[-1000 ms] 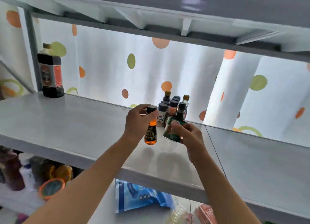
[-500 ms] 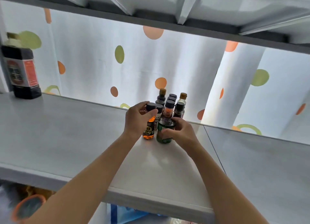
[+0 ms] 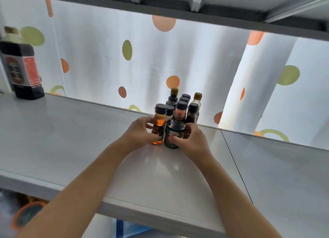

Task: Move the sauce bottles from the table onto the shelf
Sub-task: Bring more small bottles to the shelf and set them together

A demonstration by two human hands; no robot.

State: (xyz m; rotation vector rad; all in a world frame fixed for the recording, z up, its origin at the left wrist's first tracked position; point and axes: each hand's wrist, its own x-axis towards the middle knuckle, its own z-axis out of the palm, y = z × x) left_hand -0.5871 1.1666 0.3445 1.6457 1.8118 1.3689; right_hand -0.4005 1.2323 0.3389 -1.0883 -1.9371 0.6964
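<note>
1. A person's left hand (image 3: 138, 133) curls round an amber sauce bottle (image 3: 159, 126) with a dark cap, standing upright on the grey shelf (image 3: 71, 136).
2. The right hand (image 3: 191, 141) wraps a squat green jar (image 3: 173, 137) with a black lid, thumb across its near face; the jar stands just right of the amber bottle, and the two look to be touching.
3. Both containers sit at the near edge of a tight cluster of dark-capped bottles (image 3: 183, 104), which runs back toward the far edge of the shelf in front of a spotted curtain (image 3: 99, 59).
4. A large dark bottle (image 3: 22, 70) with a red label stands well apart at the far left of the same shelf.
5. The step in hand appears to be the set-down: both pieces seem to rest on the shelf surface, fingers not yet let go.
6. The next move likely calls for loosening both grips and drawing the hands straight back toward the near edge, without nudging the packed bottles behind.
7. The table is out of view, so how many bottles remain there cannot be told.
</note>
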